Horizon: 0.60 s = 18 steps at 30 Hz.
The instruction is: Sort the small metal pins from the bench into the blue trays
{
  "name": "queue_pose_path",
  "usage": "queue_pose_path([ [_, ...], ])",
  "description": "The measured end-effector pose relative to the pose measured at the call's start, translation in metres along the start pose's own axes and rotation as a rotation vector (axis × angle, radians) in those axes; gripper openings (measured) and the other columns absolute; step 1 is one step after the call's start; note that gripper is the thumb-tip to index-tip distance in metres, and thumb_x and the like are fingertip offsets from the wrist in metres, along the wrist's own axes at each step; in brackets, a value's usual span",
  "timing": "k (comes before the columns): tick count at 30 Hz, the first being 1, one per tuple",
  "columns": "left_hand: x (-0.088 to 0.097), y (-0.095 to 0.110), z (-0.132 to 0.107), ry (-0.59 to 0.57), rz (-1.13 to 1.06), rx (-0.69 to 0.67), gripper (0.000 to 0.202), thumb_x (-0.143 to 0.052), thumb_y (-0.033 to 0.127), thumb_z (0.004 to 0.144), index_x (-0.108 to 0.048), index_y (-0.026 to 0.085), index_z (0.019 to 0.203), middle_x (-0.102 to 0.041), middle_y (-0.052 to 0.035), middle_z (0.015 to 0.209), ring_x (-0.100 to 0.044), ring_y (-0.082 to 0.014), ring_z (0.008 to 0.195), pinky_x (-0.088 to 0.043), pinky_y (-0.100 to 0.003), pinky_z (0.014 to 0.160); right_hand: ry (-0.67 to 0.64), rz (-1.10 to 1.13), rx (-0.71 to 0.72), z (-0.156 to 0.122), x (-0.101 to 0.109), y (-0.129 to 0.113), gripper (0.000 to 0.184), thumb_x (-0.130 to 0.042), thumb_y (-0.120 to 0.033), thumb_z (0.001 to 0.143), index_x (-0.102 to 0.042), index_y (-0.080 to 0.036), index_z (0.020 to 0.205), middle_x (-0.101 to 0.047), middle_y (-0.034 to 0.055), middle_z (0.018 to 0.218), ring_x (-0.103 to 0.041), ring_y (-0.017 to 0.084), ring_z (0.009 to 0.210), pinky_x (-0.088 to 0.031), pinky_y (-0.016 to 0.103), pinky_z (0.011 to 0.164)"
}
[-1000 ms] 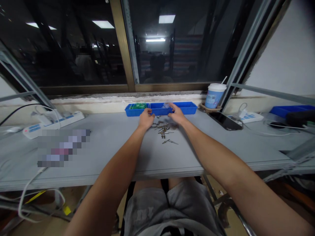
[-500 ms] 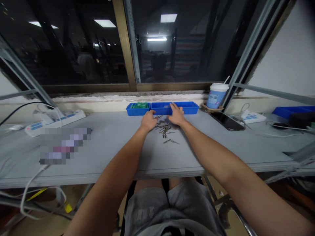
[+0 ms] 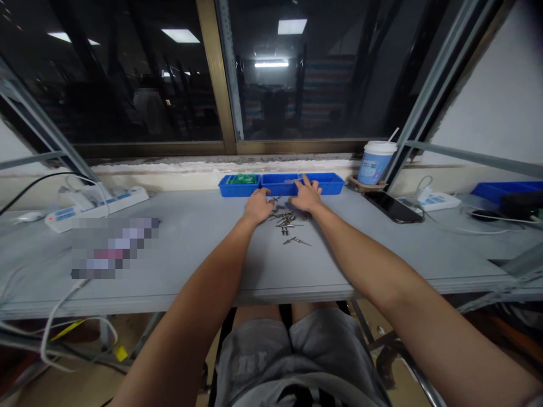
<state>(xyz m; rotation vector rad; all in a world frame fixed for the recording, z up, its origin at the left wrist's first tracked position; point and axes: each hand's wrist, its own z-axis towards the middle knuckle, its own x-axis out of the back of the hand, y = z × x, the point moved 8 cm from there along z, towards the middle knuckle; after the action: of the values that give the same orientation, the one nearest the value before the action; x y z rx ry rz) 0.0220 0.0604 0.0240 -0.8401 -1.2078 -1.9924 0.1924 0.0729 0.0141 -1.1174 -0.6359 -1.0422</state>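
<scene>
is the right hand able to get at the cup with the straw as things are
Probably yes: the right hand lies open at the blue tray, and the cup stands to its right, with only the tray's low end and bare table between.

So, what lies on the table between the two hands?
In the head view, a loose heap of small metal pins lies between the left hand and the right hand, on the grey table.
</scene>
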Motion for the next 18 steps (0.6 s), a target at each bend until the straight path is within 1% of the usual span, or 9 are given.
queue_pose_path([
  [2,0.000,0.001,0.000,-0.010,0.009,-0.005,0.037,-0.057,0.019,0.083,-0.062,0.013,0.119,-0.061,-0.0181,0.127,-0.055,-0.0313,0.123,-0.041,-0.044,0.106,-0.022,0.027,-0.003,0.002,-0.004,0.001,0.079,-0.068,-0.038,0.071,-0.043,-0.025,0.145,-0.018,0.0110,0.162,-0.030,0.044,0.136,-0.031,0.059,0.106],
  [4,-0.001,0.002,-0.001,-0.023,0.024,-0.014,0.037,-0.056,0.019,0.083,-0.062,0.012,0.120,-0.060,-0.0183,0.128,-0.054,-0.0315,0.123,-0.040,-0.044,0.107,-0.042,0.066,-0.033,0.003,-0.010,0.004,0.087,-0.071,-0.041,0.069,-0.039,-0.028,0.148,-0.013,0.0107,0.163,-0.027,0.046,0.137,-0.029,0.062,0.106],
  [6,-0.002,0.002,-0.002,-0.035,0.045,-0.027,0.038,-0.056,0.021,0.084,-0.061,0.012,0.120,-0.060,-0.0181,0.128,-0.055,-0.0312,0.123,-0.041,-0.044,0.107,-0.052,0.103,-0.060,0.004,-0.014,0.008,0.093,-0.075,-0.043,0.065,-0.038,-0.031,0.149,-0.008,0.0109,0.164,-0.025,0.049,0.137,-0.028,0.065,0.105],
  [9,-0.005,0.004,-0.003,-0.056,0.085,-0.067,0.038,-0.055,0.026,0.086,-0.062,0.013,0.121,-0.061,-0.0173,0.127,-0.055,-0.0307,0.122,-0.041,-0.044,0.106,0.009,0.126,-0.045,0.005,-0.011,0.009,0.093,-0.077,-0.040,0.064,-0.040,-0.030,0.148,-0.010,0.0129,0.162,-0.028,0.048,0.136,-0.029,0.064,0.105],
  [11,-0.008,0.007,-0.004,-0.089,0.117,-0.119,0.038,-0.052,0.030,0.088,-0.063,0.014,0.121,-0.062,-0.0164,0.128,-0.053,-0.0306,0.125,-0.040,-0.044,0.107,0.089,0.133,0.003,0.005,-0.002,0.006,0.080,-0.071,-0.037,0.070,-0.045,-0.026,0.145,-0.023,0.0144,0.158,-0.033,0.043,0.135,-0.032,0.059,0.105],
  [13,-0.014,0.011,-0.007,-0.145,0.153,-0.178,0.038,-0.049,0.035,0.091,-0.064,0.016,0.120,-0.062,-0.0145,0.131,-0.051,-0.0303,0.127,-0.038,-0.045,0.109,0.112,0.145,0.084,0.003,0.002,-0.001,0.057,-0.063,-0.032,0.077,-0.057,-0.022,0.133,-0.045,0.0141,0.145,-0.041,0.036,0.130,-0.035,0.052,0.105],
  [15,-0.020,0.013,-0.010,-0.210,0.189,-0.224,0.039,-0.045,0.037,0.093,-0.065,0.018,0.121,-0.061,-0.0127,0.133,-0.052,-0.0301,0.127,-0.038,-0.046,0.109,0.040,0.136,0.170,0.001,-0.001,-0.010,0.039,-0.060,-0.030,0.080,-0.067,-0.020,0.117,-0.059,0.0127,0.127,-0.048,0.031,0.123,-0.038,0.045,0.104],
  [16,-0.023,0.014,-0.011,-0.242,0.205,-0.242,0.040,-0.044,0.038,0.094,-0.065,0.019,0.121,-0.061,-0.0121,0.134,-0.053,-0.0300,0.127,-0.039,-0.046,0.108,-0.018,0.114,0.202,-0.001,-0.006,-0.014,0.036,-0.061,-0.031,0.080,-0.069,-0.019,0.113,-0.062,0.0125,0.122,-0.051,0.030,0.120,-0.040,0.044,0.102],
  [18,-0.027,0.016,-0.014,-0.295,0.232,-0.270,0.041,-0.043,0.040,0.094,-0.065,0.020,0.122,-0.062,-0.0113,0.133,-0.055,-0.0298,0.124,-0.041,-0.045,0.105,-0.126,0.052,0.235,-0.006,-0.015,-0.018,0.040,-0.065,-0.036,0.079,-0.070,-0.018,0.114,-0.064,0.0138,0.120,-0.053,0.030,0.116,-0.042,0.041,0.100],
])
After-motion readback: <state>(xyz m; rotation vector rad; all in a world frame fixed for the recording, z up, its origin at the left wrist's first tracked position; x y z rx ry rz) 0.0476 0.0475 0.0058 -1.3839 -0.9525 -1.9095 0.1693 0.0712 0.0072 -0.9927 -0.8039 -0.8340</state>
